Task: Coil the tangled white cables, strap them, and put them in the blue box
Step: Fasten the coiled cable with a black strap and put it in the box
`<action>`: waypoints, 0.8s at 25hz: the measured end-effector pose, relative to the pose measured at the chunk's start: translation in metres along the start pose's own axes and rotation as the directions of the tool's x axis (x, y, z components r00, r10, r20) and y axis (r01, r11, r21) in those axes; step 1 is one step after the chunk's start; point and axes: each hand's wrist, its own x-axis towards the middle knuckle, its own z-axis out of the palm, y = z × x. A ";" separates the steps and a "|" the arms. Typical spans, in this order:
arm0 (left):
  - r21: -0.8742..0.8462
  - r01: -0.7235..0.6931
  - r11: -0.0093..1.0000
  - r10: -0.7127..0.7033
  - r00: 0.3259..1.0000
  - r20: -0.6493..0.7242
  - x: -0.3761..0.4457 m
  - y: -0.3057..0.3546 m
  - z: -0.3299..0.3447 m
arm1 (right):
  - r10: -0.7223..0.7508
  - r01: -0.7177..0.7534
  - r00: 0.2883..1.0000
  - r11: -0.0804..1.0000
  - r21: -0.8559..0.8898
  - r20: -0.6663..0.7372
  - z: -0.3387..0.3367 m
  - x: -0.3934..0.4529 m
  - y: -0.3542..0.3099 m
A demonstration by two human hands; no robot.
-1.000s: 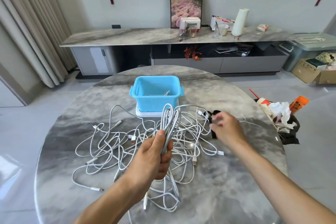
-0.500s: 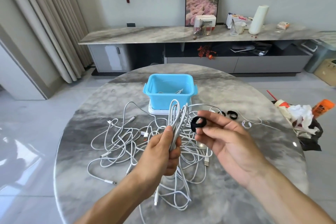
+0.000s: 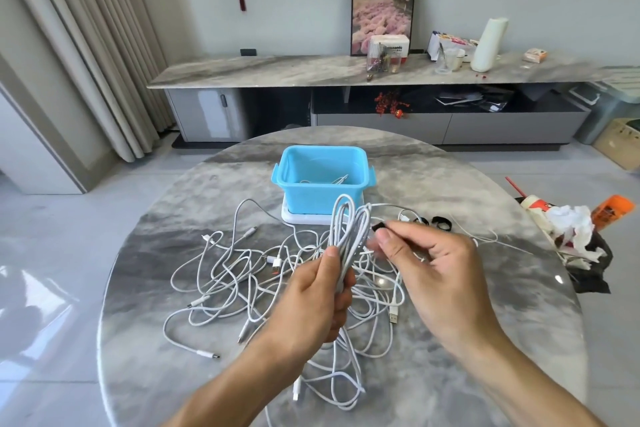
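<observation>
The left hand (image 3: 311,291) grips a coiled white cable (image 3: 346,236) upright above the tangled cables (image 3: 242,274) on the tabletop (image 3: 467,340), its loops standing vertical, while the right hand (image 3: 426,260), just beside it on the right, pinches a black strap (image 3: 378,227) against the coil, the blue box (image 3: 323,180) lying behind.

The round table (image 3: 450,374) looks like polished grey marble, glossy enough to catch glare. On it, the blue box (image 3: 322,196) is smooth plastic with a slight sheen. In front of the box, the white cables (image 3: 242,274) look rubbery and matt, with shiny metal plug tips. The strap (image 3: 379,227) right of the box looks like matt black fabric.
</observation>
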 end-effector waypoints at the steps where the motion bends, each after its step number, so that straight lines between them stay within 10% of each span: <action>1: 0.037 -0.010 0.999 0.010 1.000 0.001 -0.001 0.000 0.001 | 0.045 -0.045 0.999 0.995 0.087 0.008 0.002 -0.001 -0.003; 13: 0.434 -0.226 0.872 0.255 0.967 -0.009 0.007 -0.012 -0.004 | 0.085 -0.084 0.992 0.996 -0.011 0.090 0.014 -0.015 0.000; 20: 0.635 -0.264 0.726 0.303 0.952 0.049 -0.002 -0.007 0.005 | -0.374 0.327 0.927 0.830 -0.452 -0.018 0.012 -0.015 0.007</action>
